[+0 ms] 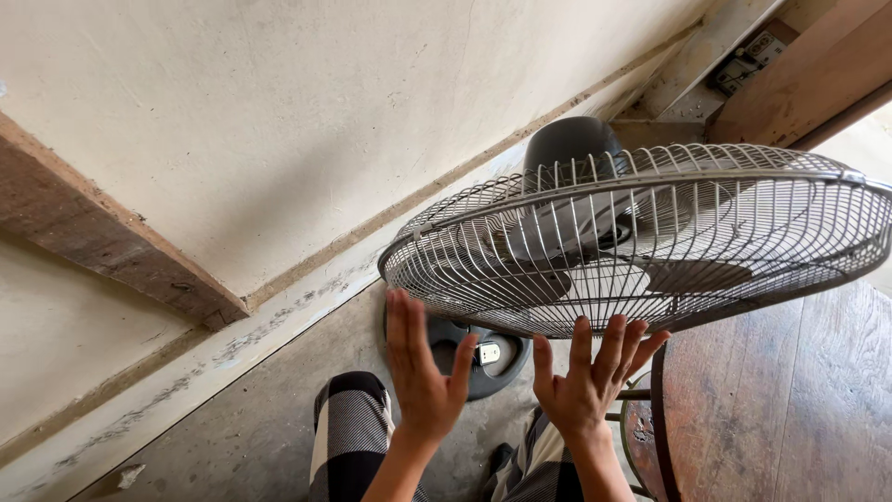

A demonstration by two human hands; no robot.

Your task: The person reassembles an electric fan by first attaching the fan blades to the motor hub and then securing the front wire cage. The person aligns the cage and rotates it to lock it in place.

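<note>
— Two open hands, the left hand (420, 376) and the right hand (587, 383), are raised with fingers spread wide, holding nothing, just below the round grey wire-grille fan (641, 242).

— Where does the fan stand?

— On its dark round base (483, 358) on the concrete floor (251, 437), beside the brown wooden table (780, 400).

— Any risk?

— I judge a fingertip could slip between the wires, or a push could tip the fan against the table.
</note>
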